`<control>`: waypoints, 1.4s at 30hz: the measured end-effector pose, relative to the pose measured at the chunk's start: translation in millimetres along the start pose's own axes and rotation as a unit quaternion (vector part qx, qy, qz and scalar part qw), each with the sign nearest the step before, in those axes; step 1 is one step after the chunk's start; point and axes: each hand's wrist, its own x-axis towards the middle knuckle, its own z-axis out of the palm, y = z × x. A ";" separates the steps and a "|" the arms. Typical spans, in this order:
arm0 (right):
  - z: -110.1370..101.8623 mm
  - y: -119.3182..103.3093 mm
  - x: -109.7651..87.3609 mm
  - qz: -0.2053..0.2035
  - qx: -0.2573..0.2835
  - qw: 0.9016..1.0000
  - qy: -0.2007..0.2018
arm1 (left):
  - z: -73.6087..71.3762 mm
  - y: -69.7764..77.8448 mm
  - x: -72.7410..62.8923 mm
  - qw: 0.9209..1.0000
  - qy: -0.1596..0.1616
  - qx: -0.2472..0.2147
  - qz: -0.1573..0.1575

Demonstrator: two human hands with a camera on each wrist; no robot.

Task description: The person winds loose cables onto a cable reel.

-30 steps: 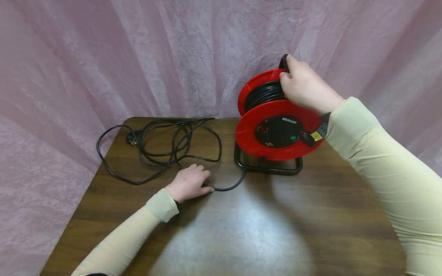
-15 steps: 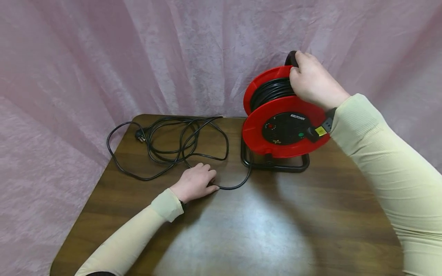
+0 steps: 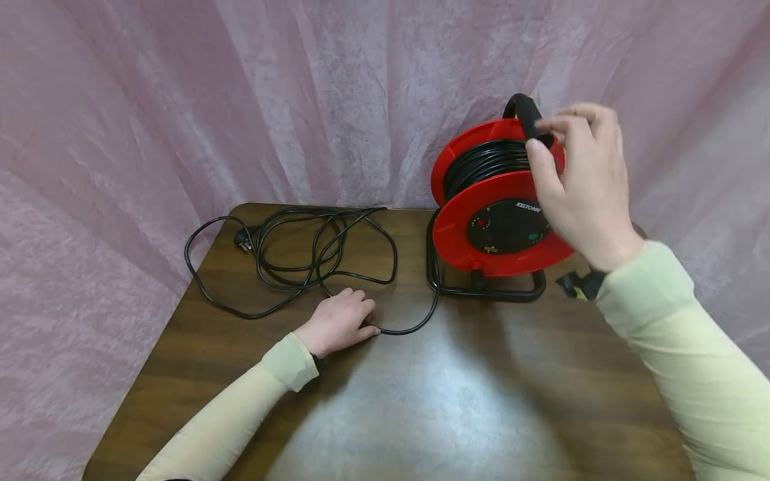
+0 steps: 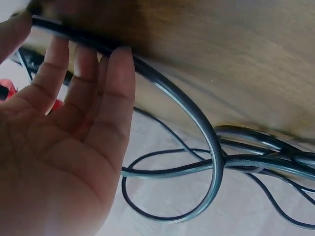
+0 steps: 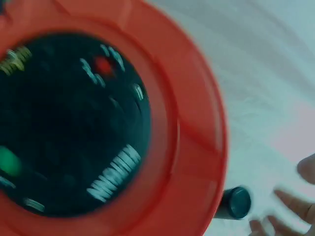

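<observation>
Standing at two o'clock on the brown wooden counter (image 3: 421, 414), the round red plastic cable reel (image 3: 508, 227) looks heavy; I'd lift it by its black tubular handle (image 3: 529, 121). Near that, my right grip (image 3: 592, 184) is spread apart, holding nothing. My left grip (image 3: 337, 322) pinches the smooth, probably bendy black cable (image 4: 212, 140), loosely coiled toward eleven.

Pale yellow sleeves (image 3: 680, 341) with broad cuffs (image 3: 291, 361), black left wristband (image 3: 317, 363), black right-wrist device (image 3: 592, 285) with yellow patch (image 3: 580, 293).
</observation>
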 end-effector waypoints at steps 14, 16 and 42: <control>101.1 70.8 -115.7 0.149 -0.091 0.945 -0.277 | -1.3 15.3 5.1 0.997 0.003 -0.053 0.061; 110.5 71.3 -116.6 0.154 -0.087 0.944 -0.279 | 1.1 20.4 8.0 0.996 0.004 -0.059 0.069; 153.3 13.8 -92.5 0.126 -0.051 0.965 -0.222 | 14.4 27.7 13.8 0.998 0.021 -0.034 0.058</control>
